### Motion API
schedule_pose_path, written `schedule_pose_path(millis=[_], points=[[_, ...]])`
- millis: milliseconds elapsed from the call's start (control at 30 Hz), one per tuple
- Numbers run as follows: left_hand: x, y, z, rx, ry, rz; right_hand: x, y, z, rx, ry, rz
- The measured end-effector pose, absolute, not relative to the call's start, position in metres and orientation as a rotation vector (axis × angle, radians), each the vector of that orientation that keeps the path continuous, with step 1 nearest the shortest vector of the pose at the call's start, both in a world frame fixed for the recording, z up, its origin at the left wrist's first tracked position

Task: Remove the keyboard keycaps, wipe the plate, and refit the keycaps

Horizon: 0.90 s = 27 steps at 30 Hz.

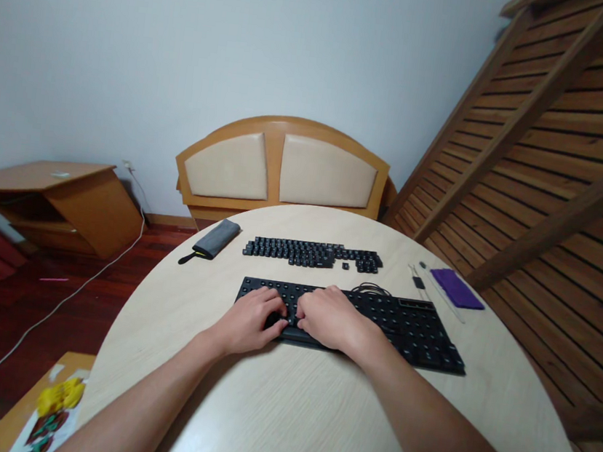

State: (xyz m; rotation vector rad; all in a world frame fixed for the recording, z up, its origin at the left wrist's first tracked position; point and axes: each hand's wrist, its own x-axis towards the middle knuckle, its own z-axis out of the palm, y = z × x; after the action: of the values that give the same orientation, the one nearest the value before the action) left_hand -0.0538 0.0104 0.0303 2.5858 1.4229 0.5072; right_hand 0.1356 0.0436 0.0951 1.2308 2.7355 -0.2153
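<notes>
A black keyboard base [410,327] with its keycaps off lies across the round table [278,414]. Both hands rest on its left part, close together. My left hand [249,318] has its fingers curled down against the front edge of the board. My right hand [326,317] sits beside it, fingers bent and pressed onto the same spot; what lies under the fingertips is hidden. Behind the board, the removed keycaps [312,254] lie in ordered rows, with one loose cap [346,266] apart from them.
A grey pouch [215,239] lies at the back left of the table. At the back right are a purple cloth [456,287] and thin tools [419,278]. The keyboard's cable [371,288] coils behind the board. A headboard [281,165] leans on the wall.
</notes>
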Motion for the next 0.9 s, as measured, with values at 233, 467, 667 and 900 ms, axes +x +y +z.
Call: schedule_pose_path(millis=[233,467,667,900], points=[[-0.0534,0.0104,0.0295,2.571,1.427,0.510,0.1324,0.0398,0.0917,1.226,2.720,-0.135],[-0.0524,0.0097,0.0314,2.566,1.428,0.500,0.1290,0.0388,0.0872,1.223,2.710,-0.099],[-0.0531,0.0103,0.0297,2.566,1.425,0.507,0.1289,0.0387,0.0855,1.229,2.705,-0.120],[-0.0525,0.0094,0.0311,2.569,1.423,0.506,0.1284,0.0385,0.0879,1.238,2.696,-0.160]])
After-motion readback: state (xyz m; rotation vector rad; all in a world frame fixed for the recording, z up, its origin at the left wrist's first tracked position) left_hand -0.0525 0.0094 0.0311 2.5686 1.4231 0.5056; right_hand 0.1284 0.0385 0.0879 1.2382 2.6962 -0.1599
